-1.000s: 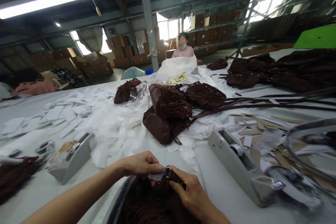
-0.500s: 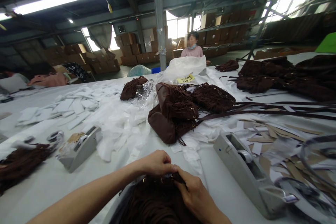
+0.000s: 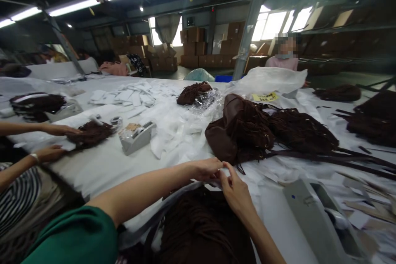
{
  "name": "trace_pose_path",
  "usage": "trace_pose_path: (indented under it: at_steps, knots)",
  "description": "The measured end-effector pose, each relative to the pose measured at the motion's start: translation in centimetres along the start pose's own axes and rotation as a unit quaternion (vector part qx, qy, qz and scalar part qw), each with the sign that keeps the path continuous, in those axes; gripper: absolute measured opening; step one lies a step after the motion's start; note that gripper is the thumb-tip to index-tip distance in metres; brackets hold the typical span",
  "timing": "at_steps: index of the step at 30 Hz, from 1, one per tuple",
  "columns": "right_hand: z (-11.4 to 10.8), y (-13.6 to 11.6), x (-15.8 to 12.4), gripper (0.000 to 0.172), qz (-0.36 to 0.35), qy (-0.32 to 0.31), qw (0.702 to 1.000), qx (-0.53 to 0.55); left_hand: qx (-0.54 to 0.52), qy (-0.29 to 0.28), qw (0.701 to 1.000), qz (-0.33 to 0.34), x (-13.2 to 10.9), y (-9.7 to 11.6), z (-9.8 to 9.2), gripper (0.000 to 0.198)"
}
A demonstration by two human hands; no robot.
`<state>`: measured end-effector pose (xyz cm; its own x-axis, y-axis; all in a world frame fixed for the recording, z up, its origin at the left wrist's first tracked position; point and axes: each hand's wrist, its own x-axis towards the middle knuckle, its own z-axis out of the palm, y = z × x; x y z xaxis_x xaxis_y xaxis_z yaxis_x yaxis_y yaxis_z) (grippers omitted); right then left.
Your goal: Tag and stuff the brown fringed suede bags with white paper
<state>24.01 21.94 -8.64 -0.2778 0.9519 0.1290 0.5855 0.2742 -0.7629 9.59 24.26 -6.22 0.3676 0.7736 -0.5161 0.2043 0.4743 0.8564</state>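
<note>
Pinching a whitish piece [image 3: 225, 170], left hand [image 3: 208, 169] and right hand [image 3: 236, 189] at a fringed bag [image 3: 202, 225]

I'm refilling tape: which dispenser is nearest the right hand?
The blue-dotted dispenser at lower right; the other dispensers stand farther from the right hand, to its left.

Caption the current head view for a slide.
Left hand and right hand close together by a brown fringed bag, more brown bags beyond.
</note>
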Motion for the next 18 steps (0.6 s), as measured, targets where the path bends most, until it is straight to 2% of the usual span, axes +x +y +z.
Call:
trace_pose_path:
  at_steps: [2,4,8,11,14,18]
  knots:
    - [1.1,0.3,0.1,0.054,-0.003,-0.004,1.0,-0.001,-0.013,-0.011,0.999,-0.027,-1.2,-1.1,-1.4,0.023]
    - [1.7,0.9,-0.1,0.054,0.0,0.016,0.999,0.047,-0.022,-0.02,0.999,-0.038,-2.7,-2.5,-3.0,0.025]
    - [1.5,2.2,-0.7,0.057,0.028,0.104,0.984,0.144,-0.036,-0.053,0.998,-0.002,-6.3,-4.8,-6.0,0.039]
    - [1.4,3.1,-1.2,0.057,0.038,0.156,0.979,0.126,0.0,-0.078,0.996,-0.029,-9.6,-6.3,-8.3,0.047]
    - [1.7,4.1,-1.5,0.056,0.042,0.177,0.979,0.093,0.024,-0.096,0.992,-0.081,-13.3,-8.3,-10.5,0.05]
    - [1.9,4.6,-1.6,0.056,0.031,0.189,0.98,0.054,0.057,-0.052,0.99,-0.121,-18.7,-12.0,-13.0,0.043]
